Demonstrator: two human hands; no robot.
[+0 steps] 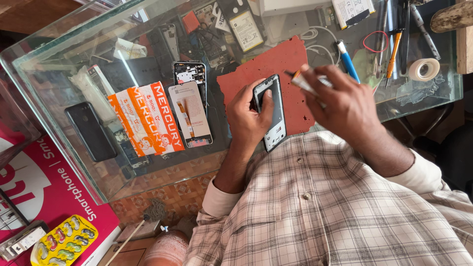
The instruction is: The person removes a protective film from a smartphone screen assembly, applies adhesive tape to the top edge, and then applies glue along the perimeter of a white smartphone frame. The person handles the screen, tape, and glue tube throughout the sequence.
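Bench left edge: black phone (pixel 90 131) lying flat, orange-white packets (pixel 148 118) beside it. Near front edge, over red mat (pixel 276 66): left hand (pixel 249 118) closed around phone frame (pixel 272 112), thumb in its opening. Right hand (pixel 340 101) pinches small glue tube (pixel 301 81), nozzle at frame's top. Looks like adhesive step; needs a steady bead. Tape roll (pixel 423 69) at right edge. No containers visible.

My right hand (pixel 340 106) hides most of the small tube (pixel 301 83); my left hand (pixel 249 118) covers the phone frame's (pixel 274 116) left edge.
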